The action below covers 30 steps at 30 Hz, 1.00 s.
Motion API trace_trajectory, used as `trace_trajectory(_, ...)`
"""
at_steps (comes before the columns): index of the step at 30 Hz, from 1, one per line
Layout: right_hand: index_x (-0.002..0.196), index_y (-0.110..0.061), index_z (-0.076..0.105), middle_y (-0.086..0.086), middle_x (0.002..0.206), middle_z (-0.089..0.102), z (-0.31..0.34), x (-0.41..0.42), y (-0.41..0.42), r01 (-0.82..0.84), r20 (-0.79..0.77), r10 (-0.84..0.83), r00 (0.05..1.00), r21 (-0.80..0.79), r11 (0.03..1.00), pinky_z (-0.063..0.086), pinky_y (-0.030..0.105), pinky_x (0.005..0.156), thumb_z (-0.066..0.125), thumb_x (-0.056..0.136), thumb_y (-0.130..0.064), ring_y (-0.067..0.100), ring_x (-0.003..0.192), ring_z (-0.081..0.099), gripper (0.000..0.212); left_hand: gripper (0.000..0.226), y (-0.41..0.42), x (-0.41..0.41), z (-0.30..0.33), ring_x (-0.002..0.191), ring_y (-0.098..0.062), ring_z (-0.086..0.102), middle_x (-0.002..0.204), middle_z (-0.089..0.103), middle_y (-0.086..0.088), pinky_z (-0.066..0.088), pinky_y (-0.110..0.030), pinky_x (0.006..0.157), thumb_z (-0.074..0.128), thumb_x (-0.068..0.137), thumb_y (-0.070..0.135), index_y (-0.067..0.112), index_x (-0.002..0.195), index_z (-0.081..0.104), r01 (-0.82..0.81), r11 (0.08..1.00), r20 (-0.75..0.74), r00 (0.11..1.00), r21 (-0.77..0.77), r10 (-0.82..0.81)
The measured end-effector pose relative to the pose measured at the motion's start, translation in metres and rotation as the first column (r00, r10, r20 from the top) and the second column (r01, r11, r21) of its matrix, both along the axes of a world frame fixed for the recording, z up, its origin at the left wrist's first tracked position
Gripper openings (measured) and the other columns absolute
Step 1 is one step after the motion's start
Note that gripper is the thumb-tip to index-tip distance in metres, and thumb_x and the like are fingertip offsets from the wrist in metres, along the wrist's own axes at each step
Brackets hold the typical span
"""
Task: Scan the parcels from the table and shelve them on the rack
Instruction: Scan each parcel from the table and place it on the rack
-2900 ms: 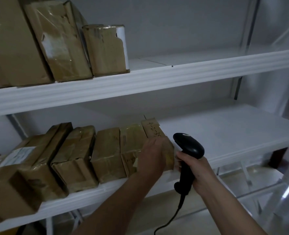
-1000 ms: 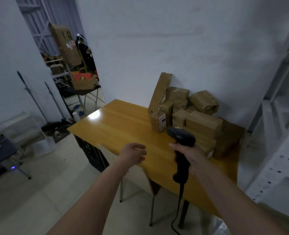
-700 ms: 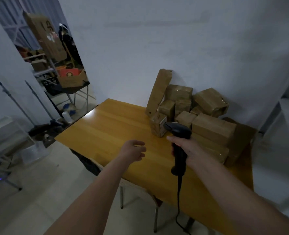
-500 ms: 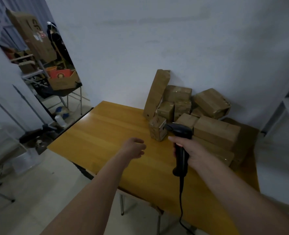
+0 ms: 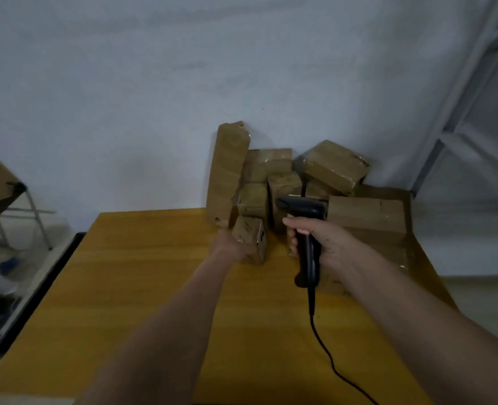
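Left hand (image 5: 232, 247) reaches to small parcel (image 5: 252, 239) standing at near edge of parcel pile (image 5: 315, 182) on far right of counter (image 5: 160, 287); nearest box, so easiest pick. Hand against its left face; fingers hidden behind wrist, cannot tell if gripping yet. Right hand (image 5: 319, 244) wrapped round handle of scanner (image 5: 303, 229), head aimed left toward that parcel, likely ready to scan. Cable trails off near edge. Rack (image 5: 475, 112) cut off far right. Labels unreadable, frame blurred.
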State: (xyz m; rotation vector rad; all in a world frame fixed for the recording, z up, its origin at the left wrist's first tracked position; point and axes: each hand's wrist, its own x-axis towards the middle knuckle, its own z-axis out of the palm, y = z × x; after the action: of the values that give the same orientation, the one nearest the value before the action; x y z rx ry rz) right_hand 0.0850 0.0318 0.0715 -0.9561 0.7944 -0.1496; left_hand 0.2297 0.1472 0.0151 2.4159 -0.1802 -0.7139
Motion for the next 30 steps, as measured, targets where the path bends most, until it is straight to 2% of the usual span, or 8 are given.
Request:
trace_trajectory(5,0.091,-0.006,0.069,0.005,0.066,0.060,-0.013,0.029,0.008,0.184,-0.042,-0.181,0.983,0.071,0.980,0.050,0.028,0.059,0.078,0.076,-0.010,0.015,0.057,0.056,0.018,0.113,-0.021,0.043,-0.025,0.142,-0.031,0.026,0.151,0.028,-0.014,0.031,-0.041,0.114,0.082,0.070,0.046,0.012,0.152,0.012,0.083,0.985,-0.031,0.996,0.150,-0.080)
trace_trajectory(12,0.092,-0.002,0.063,0.006,0.065,0.057,-0.042,0.022,0.014,0.358,-0.104,-0.347,0.932,0.118,0.926,0.046,0.029,0.059,0.073,0.080,-0.006,0.017,0.055,0.053,0.016,0.127,-0.052,0.062,-0.071,0.137,-0.033,0.025,0.145,0.024,-0.016,0.032,-0.047,0.111,0.085,0.063,0.048,0.018,0.150,-0.002,0.067,0.989,-0.013,0.998,0.134,-0.066)
trace_trajectory(15,0.091,-0.001,0.063,0.006,0.065,0.057,-0.051,0.013,0.016,0.412,-0.118,-0.398,0.910,0.143,0.900,0.047,0.031,0.060,0.073,0.079,-0.006,0.018,0.055,0.053,0.015,0.122,-0.056,0.064,-0.088,0.137,-0.033,0.029,0.147,0.029,-0.015,0.033,-0.045,0.111,0.085,0.065,0.047,0.014,0.151,0.005,0.046,0.995,-0.048,0.998,0.093,-0.042)
trace_trajectory(19,0.088,-0.002,0.065,0.006,0.065,0.059,-0.059,0.006,0.019,0.451,-0.153,-0.431,0.890,0.142,0.881,0.049,0.031,0.060,0.075,0.077,-0.006,0.018,0.056,0.055,0.015,0.101,-0.052,0.068,-0.098,0.130,-0.032,0.042,0.140,0.042,-0.015,0.042,-0.044,0.105,0.084,0.065,0.043,0.004,0.141,0.031,0.016,0.998,-0.085,0.996,0.055,-0.011)
trace_trajectory(21,0.087,-0.001,0.064,0.007,0.066,0.059,-0.059,0.006,0.020,0.471,-0.162,-0.448,0.879,0.148,0.870,0.048,0.031,0.061,0.074,0.078,-0.005,0.018,0.058,0.055,0.014,0.096,-0.048,0.068,-0.098,0.122,-0.031,0.051,0.134,0.050,-0.014,0.049,-0.041,0.098,0.086,0.061,0.039,0.003,0.137,0.040,-0.047,0.999,-0.185,0.982,-0.014,0.043)
trace_trajectory(23,0.088,0.000,0.064,0.010,0.070,0.061,-0.058,0.006,0.020,0.487,-0.161,-0.463,0.871,0.162,0.858,0.049,0.032,0.065,0.072,0.080,-0.005,0.020,0.062,0.056,0.012,0.088,-0.039,0.063,-0.094,0.116,-0.030,0.054,0.129,0.055,-0.012,0.050,-0.041,0.096,0.086,0.061,0.035,0.006,0.134,0.047,-0.172,0.974,-0.382,0.918,-0.147,0.105)
trace_trajectory(27,0.099,0.000,0.067,0.011,0.078,0.067,-0.058,0.013,0.018,0.513,-0.162,-0.494,0.854,0.107,0.852,0.051,0.034,0.064,0.075,0.079,-0.011,0.023,0.067,0.062,0.024,0.036,-0.006,0.042,-0.078,0.105,-0.024,0.056,0.104,0.064,-0.006,0.040,-0.042,0.104,0.075,0.080,0.024,0.012,0.110,0.058,-0.421,0.828,-0.696,0.716,-0.370,0.053)
trace_trajectory(30,0.105,-0.002,0.065,0.009,0.080,0.065,-0.058,0.018,0.017,0.543,-0.142,-0.533,0.834,0.043,0.838,0.052,0.033,0.066,0.078,0.078,-0.018,0.020,0.068,0.061,0.034,0.035,0.015,0.021,-0.063,0.110,-0.026,0.055,0.107,0.060,-0.009,0.039,-0.044,0.106,0.076,0.077,0.027,0.016,0.106,0.059,-0.615,0.656,-0.812,0.584,-0.437,0.007)
